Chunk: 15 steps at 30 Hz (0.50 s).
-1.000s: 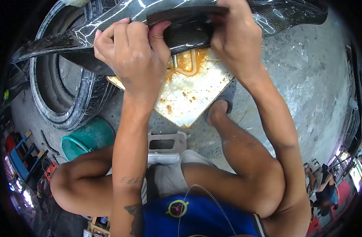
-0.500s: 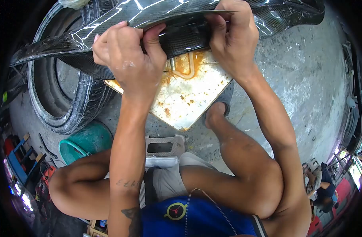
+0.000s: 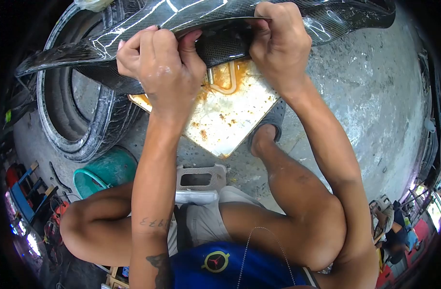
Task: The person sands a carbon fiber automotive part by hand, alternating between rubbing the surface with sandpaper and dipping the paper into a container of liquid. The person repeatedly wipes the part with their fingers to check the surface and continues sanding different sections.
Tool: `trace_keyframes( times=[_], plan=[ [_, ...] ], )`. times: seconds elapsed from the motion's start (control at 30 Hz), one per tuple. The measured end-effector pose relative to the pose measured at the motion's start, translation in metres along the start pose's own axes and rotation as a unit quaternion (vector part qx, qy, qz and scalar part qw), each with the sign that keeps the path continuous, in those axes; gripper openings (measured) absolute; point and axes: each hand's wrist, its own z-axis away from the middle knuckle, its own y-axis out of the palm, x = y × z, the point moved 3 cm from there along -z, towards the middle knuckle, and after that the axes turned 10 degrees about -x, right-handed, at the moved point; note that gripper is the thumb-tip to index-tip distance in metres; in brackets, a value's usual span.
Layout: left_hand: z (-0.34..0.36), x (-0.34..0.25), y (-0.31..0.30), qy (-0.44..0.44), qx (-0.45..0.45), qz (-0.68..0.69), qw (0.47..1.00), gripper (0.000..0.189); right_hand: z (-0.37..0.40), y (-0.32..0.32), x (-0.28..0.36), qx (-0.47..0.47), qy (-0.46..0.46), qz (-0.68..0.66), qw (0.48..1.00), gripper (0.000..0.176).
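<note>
A long, glossy black carbon-fibre panel (image 3: pixel 201 17) stretches across the top of the view. My left hand (image 3: pixel 165 65) grips its near edge left of the middle, thumb bent in under the rim and fingers over the top. Right of the middle, my right hand (image 3: pixel 283 48) pinches the same edge with thumb and fingers. Between the hands the panel's dark woven inner side shows. Below it lies a white, rust-stained board (image 3: pixel 225 120) with a bent metal loop, partly covered by the panel and my left arm.
A worn tyre (image 3: pixel 102 120) lies at the left, partly under the panel. A green bucket (image 3: pixel 107 171) stands below it. Near my legs is a grey plastic stool (image 3: pixel 201 178). Another person (image 3: pixel 398 231) is at the far lower right. Tools and boxes line the lower left.
Both hands keep hold of the panel edge. My right hand has shifted slightly left and up, and my left hand slightly right, with the panel tilting a little.
</note>
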Motion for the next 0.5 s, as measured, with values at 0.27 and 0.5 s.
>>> trace_keyframes(
  times=[0.27, 0.5],
  plan=[
    [0.0002, 0.0005, -0.0002, -0.006, 0.028, -0.005, 1.0, 0.02, 0.0035, -0.0001, 0.0001, 0.032, 0.046, 0.028, 0.998, 0.033],
    [0.0013, 0.0043, -0.0029, -0.026, 0.017, 0.034, 0.999, 0.016, 0.0021, -0.0015, -0.0075, -0.038, 0.0, -0.064, 0.997, 0.034]
  ],
)
